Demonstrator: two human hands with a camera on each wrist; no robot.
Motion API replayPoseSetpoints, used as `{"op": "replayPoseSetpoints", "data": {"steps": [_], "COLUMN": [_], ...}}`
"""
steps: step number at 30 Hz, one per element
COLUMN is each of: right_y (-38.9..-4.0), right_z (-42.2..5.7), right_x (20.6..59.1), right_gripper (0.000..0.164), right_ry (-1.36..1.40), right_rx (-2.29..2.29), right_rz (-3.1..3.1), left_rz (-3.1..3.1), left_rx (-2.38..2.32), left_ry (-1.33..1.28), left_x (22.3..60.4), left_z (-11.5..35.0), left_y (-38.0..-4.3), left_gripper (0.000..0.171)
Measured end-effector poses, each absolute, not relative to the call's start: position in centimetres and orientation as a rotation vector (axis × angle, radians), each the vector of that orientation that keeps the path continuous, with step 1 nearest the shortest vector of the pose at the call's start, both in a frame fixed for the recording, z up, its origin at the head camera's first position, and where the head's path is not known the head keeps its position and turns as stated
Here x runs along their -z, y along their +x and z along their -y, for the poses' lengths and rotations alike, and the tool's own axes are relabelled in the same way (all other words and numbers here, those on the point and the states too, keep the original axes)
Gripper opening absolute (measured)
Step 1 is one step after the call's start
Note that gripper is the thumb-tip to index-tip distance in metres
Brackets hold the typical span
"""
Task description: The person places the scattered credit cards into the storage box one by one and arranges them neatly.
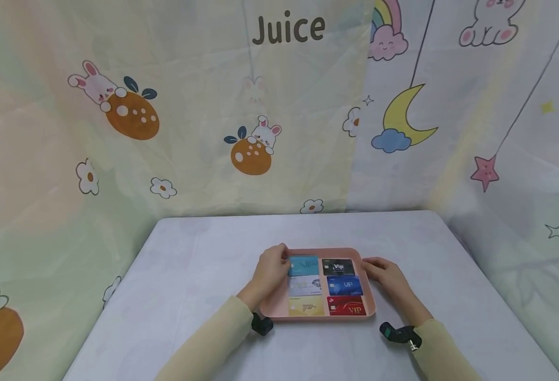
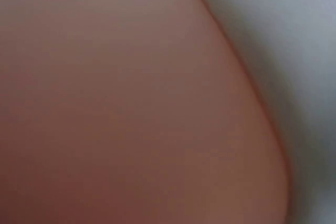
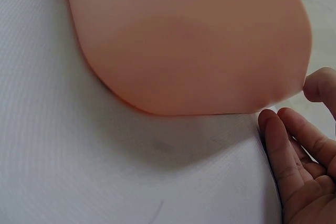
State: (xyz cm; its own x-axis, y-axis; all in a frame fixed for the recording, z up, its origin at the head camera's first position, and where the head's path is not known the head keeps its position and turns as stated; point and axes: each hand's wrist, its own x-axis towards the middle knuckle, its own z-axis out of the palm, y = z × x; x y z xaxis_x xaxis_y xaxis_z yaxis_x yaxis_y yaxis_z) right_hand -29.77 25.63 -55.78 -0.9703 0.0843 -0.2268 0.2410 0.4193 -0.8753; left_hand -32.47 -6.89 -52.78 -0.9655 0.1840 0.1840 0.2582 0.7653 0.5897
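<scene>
A pink rectangular tray (image 1: pixel 275 307) sits low over the white table, with VIP cards on it in two columns. The left column has a teal card (image 1: pixel 303 265), a pale silver card (image 1: pixel 304 286) and a yellow card (image 1: pixel 306 306). A black card (image 1: pixel 339 267), a blue card (image 1: pixel 345 286) and a red card (image 1: pixel 346 306) make up the right one. My left hand (image 1: pixel 271 270) grips the tray's left rim near the far corner. On the opposite side, my right hand (image 1: pixel 390 275) pinches the rim between thumb and fingers. Only a blurred tray wall (image 2: pixel 131 98) fills the left wrist view.
The white table (image 1: pixel 203 254) has rounded far corners. Behind it hangs a printed cloth backdrop (image 1: pixel 194 106) with rabbits, oranges and a moon, and it continues along both sides. Dark wrist cameras are worn at both sleeve cuffs.
</scene>
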Motion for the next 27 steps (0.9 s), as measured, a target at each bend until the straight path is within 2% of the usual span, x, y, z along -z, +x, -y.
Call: {"op": "replayPoseSetpoints", "data": {"steps": [20, 27], "right_y": [-30.1, -30.4], "right_z": [-25.8, -26.5], "right_x": [55.5, 54.6], "right_gripper": [0.072, 0.071], "right_ry": [0.255, 0.202], "right_rx": [1.583, 1.543], "right_rz": [-2.482, -2.491], "left_rz": [2.795, 2.776], "left_rx": [0.967, 0.708], "left_ry": [-0.404, -0.493], "left_x": [52.4, 50.5], "left_z": [7.2, 8.6], "left_y": [-32.1, -32.8], "left_gripper": [0.011, 0.013]}}
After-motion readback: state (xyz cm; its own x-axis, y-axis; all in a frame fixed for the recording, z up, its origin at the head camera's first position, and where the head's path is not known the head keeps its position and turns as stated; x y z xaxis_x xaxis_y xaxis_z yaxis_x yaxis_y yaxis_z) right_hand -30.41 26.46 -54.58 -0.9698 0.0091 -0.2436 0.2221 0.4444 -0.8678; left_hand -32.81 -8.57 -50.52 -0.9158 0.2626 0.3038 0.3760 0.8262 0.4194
